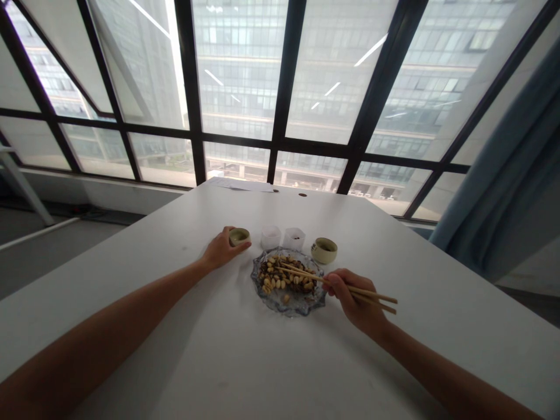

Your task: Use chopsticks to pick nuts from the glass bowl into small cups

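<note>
My left hand (221, 249) is wrapped round a small green-glazed cup (240, 237) at the left of the group. In my right hand (356, 298) is a pair of wooden chopsticks (306, 274), their tips among the pistachios (280, 283) and dark bits heaped in a scalloped glass plate (286, 307). One pistachio (286, 298) lies apart at the plate's near side. Behind the plate stand two small white cups, a left one (270, 238) and a right one (294, 239); the right one shows dark specks inside. A second green cup (324, 251) sits at the plate's upper right.
Everything stands on a long white table (210, 350). Papers (240, 185) lie at its far end, close to two dark round spots. Tall windows with dark frames rise beyond, and a blue curtain (494, 175) hangs at the right.
</note>
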Tool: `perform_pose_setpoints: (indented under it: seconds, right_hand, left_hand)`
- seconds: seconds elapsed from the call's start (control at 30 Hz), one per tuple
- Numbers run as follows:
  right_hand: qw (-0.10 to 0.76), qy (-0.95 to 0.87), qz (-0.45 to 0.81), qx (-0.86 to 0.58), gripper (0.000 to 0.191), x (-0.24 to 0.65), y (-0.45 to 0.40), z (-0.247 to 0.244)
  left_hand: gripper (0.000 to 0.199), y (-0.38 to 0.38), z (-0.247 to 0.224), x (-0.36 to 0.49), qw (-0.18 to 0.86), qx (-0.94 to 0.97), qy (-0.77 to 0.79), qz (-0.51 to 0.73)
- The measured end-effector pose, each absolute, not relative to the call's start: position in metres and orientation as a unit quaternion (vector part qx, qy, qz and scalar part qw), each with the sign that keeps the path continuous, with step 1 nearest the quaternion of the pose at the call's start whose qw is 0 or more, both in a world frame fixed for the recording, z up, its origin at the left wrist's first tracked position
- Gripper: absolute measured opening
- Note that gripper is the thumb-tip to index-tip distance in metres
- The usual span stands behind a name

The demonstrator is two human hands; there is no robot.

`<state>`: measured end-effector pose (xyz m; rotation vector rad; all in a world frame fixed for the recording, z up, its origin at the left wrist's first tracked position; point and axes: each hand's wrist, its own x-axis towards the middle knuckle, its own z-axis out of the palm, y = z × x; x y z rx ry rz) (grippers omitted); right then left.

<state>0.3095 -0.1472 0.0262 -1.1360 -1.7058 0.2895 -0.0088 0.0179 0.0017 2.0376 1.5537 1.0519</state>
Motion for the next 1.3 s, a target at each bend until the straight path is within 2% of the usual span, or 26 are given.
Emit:
perform_pose_setpoints:
  seconds: [0.27,0.53,1.13,1.3]
  right_hand:
    - [0.520,-0.699,0.133,-0.473,0.042,0.3090,-0.1463,0.0271]
    - [0.578,-0.636,0.200,-0.470,0.044,0.3056,-0.1425,0.0236]
    - [0.582,-0.655,0.139,-0.462,0.043,0.3073,-0.1470,0.0264]
    - [0.611,-0.618,0.180,-0.460,0.047,0.3059,-0.1443,0.0256]
  left_hand:
    - [0.075,0.0183,0.0010,-0.0092,0.180,0.726,0.547,0.376]
    - [0.076,0.0188,0.0004,-0.0096,0.183,0.724,0.551,0.373]
    - [0.077,0.0201,-0.0003,-0.0100,0.184,0.725,0.550,0.371]
    - [0.075,0.0194,0.0004,-0.0104,0.177,0.726,0.549,0.375]
